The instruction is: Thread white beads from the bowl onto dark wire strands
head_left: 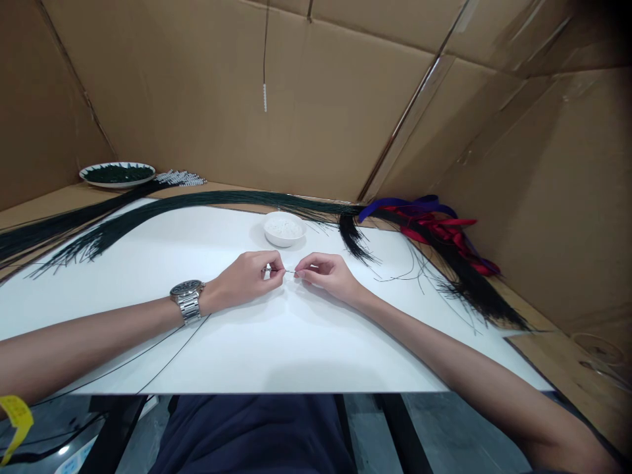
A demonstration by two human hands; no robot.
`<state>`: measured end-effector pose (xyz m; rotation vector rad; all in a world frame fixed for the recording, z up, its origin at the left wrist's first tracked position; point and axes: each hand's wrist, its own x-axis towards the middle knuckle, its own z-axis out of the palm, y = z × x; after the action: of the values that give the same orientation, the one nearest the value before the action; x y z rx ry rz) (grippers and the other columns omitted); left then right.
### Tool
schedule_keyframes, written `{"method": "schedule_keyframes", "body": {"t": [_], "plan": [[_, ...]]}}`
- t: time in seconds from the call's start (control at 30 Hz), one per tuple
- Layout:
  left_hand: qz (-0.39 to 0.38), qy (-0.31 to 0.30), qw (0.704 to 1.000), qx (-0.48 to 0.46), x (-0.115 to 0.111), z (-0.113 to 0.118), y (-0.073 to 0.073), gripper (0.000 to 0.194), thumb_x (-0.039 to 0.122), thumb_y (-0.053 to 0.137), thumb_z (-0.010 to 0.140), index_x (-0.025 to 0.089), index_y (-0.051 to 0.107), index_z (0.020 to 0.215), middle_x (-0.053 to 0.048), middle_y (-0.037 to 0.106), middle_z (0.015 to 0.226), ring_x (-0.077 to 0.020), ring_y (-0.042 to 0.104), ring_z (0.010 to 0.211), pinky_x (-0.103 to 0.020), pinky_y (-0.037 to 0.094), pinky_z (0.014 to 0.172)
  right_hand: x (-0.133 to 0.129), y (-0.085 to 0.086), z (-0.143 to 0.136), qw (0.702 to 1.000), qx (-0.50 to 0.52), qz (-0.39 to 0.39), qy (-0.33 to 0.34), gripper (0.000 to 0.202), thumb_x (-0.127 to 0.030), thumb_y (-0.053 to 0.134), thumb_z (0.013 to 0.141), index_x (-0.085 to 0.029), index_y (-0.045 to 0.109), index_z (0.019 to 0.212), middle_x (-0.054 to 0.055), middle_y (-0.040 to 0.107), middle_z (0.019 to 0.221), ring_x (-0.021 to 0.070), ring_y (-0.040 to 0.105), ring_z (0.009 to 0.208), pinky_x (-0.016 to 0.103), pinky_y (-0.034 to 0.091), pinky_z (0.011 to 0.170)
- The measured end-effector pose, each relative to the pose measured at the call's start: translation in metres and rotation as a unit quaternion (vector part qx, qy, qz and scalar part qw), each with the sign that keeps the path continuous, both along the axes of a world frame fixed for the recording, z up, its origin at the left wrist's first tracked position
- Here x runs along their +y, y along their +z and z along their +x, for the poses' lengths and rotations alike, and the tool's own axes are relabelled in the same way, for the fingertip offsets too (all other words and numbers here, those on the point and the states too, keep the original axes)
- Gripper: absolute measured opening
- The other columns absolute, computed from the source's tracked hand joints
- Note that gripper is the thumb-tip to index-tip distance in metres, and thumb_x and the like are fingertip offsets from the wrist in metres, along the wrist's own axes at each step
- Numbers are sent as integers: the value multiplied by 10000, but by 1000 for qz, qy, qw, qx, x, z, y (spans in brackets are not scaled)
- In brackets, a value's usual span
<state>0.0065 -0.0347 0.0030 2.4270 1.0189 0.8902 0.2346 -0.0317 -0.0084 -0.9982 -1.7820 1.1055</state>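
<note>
My left hand (254, 276), with a metal watch (187, 299) on its wrist, pinches a thin dark cord (290, 271) over the white board. Facing it, my right hand (328, 273) has its thumb and fingertips pressed together at the cord's other side. A short stretch of cord shows between the two pinches. Whether a bead sits at my right fingertips is too small to tell. Just beyond my hands stands a white bowl (285, 228) of small white beads. Two long dark strands run from under my left wrist to the front edge.
Bundles of dark cords (222, 197) stretch across the back. At the back left are a plate (117, 174) of green pieces and white-beaded cord ends (180, 178). Red ribbon (444, 230) and purple ribbon (419, 205) lie at the right. A beaded cord (265, 97) hangs on the cardboard wall.
</note>
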Motion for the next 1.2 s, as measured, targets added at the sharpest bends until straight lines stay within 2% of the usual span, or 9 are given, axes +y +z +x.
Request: {"method": "schedule_keyframes", "body": {"t": [0.13, 0.43, 0.6, 1.2], "plan": [[2, -16, 1000, 5, 0, 0, 0, 66, 164, 577, 850, 184, 612, 798, 44, 626, 711, -87, 510, 607, -234, 384, 606, -4, 1, -1, 996, -55, 73, -9, 89, -209, 650, 810, -168, 726, 829, 45, 726, 830, 161, 633, 776, 286, 492, 711], [1, -28, 1000, -1, 1, 1, -2, 74, 184, 567, 869, 185, 608, 807, 43, 638, 722, -88, 525, 612, -230, 392, 612, -14, 2, -10, 978, -92, 186, -22, 137, -199, 614, 860, -168, 717, 945, 51, 725, 863, 134, 590, 681, 269, 490, 635], [6, -36, 999, -5, 2, 1, -3, 64, 174, 571, 864, 182, 605, 810, 41, 634, 724, -87, 527, 620, -227, 392, 610, -15, 1, -11, 978, -92, 188, -5, 134, -211, 615, 872, -178, 719, 950, 58, 733, 908, 134, 595, 688, 273, 503, 644], [-3, -43, 999, -14, 1, 0, -2, 71, 169, 571, 871, 177, 615, 815, 32, 634, 728, -86, 521, 622, -227, 398, 594, -16, 3, -9, 979, -101, 173, -24, 143, -217, 622, 871, -200, 709, 984, 47, 697, 885, 147, 596, 727, 293, 511, 671]]}}
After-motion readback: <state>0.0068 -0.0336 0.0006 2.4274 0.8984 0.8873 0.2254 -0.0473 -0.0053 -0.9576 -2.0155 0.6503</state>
